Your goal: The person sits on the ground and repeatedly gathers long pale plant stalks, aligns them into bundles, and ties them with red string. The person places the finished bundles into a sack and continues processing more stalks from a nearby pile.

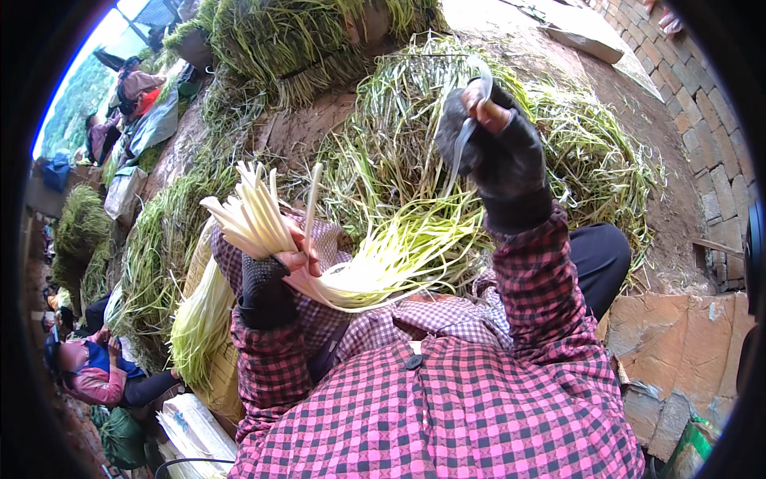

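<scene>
My left hand (287,251), in a dark fingerless glove, grips a bunch of pale leafy stalks (257,209). Their white butt ends fan up to the left, and the thin yellow-green leaves (413,245) trail right across my lap. One stalk (312,203) stands apart from the others, upright by my thumb. Raised at the upper right, my right hand (497,132) wears a similar glove and pinches a limp, whitish strip (461,149); whether it is leaf or plastic I cannot tell. Beneath that hand lies a large heap of tangled green stalks (395,126).
A trimmed pale bunch (203,323) rests on a yellow sack (224,371) at my left. Stacked greens (281,42) stand ahead. Seated people (99,371) are along the left side. Flattened cardboard (670,341) and a brick-paved strip (712,132) lie to the right.
</scene>
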